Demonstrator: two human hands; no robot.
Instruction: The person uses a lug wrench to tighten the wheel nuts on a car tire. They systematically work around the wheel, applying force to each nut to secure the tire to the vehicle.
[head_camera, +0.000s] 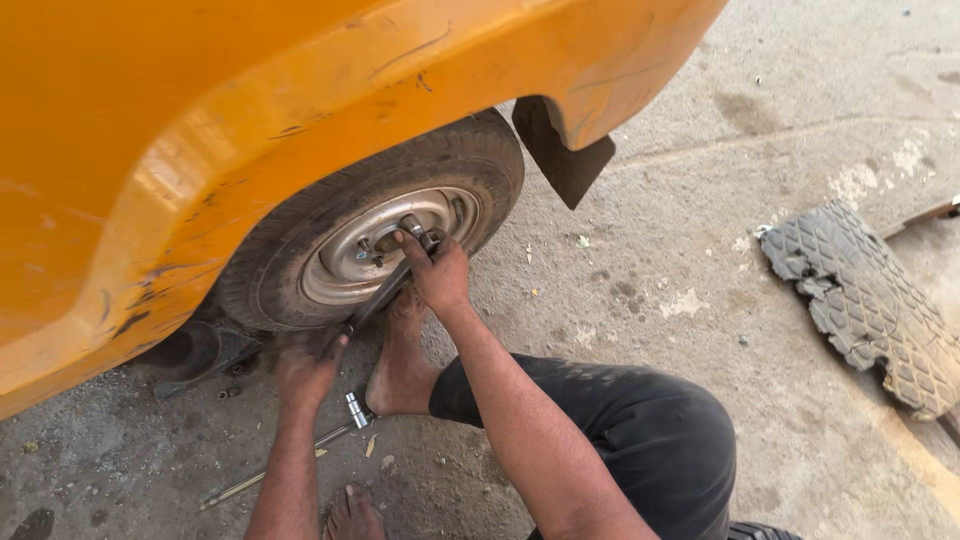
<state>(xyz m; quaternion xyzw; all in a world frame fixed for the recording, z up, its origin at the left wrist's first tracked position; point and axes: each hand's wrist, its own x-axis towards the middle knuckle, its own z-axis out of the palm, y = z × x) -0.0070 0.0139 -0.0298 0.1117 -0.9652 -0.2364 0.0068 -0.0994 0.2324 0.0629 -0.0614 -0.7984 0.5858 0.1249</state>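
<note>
Steel wheel wrench (385, 288): right hand (440, 272) fingers wrapped at socket end, left hand (305, 368) fingers clenched round handle.

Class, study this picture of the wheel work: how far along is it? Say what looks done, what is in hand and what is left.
Done: hard to tell; whether any nuts are off is unclear.

In hand: a wrench is seated on the silver hub of the wheel. The right hand grips its socket end, the left hand its lower end.

Left: the wheel sits mounted under the orange body. A second tool lies on the ground.
</note>
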